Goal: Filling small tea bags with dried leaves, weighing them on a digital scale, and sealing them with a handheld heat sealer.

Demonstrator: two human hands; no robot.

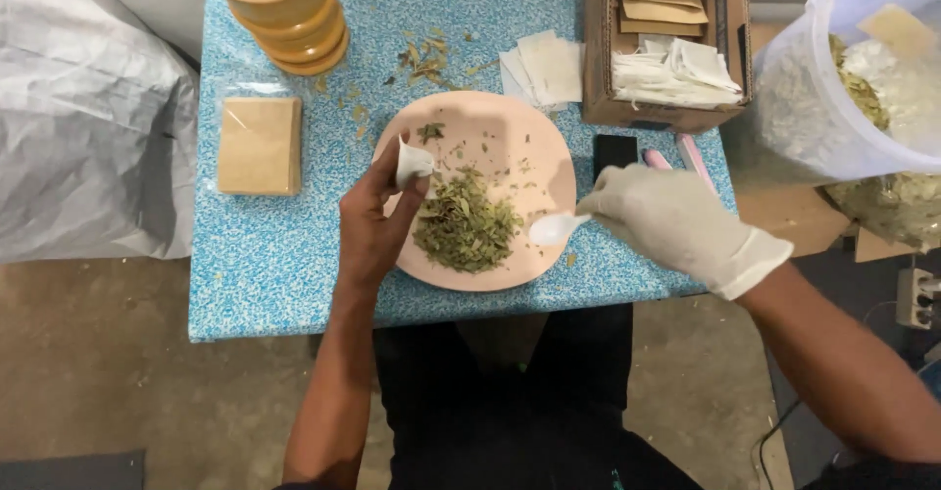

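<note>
**Filling a small paper pouch with dried leaves**

Nearest the camera, the bare left hand [377, 218] pinches a small white paper pouch [412, 163] between thumb and fingertips, its mouth seemingly held open just above the pile of dried green leaves [466, 223]. Right of that grip, the gloved right hand [671, 220] is closed around the handle of a white plastic spoon [555, 228], whose bowl sits at the pile's edge over the pink plate [534, 157]. The pouch looks feather-light, thin and easily crumpled, so it is best held by its rim, gently. The leaves appear brittle, loose and prone to scattering. Beyond the pouch lie more empty pouches [544, 67], a cardboard box [598, 59] and a wooden mortar [284, 10] on the blue speckled table [265, 255].
</note>
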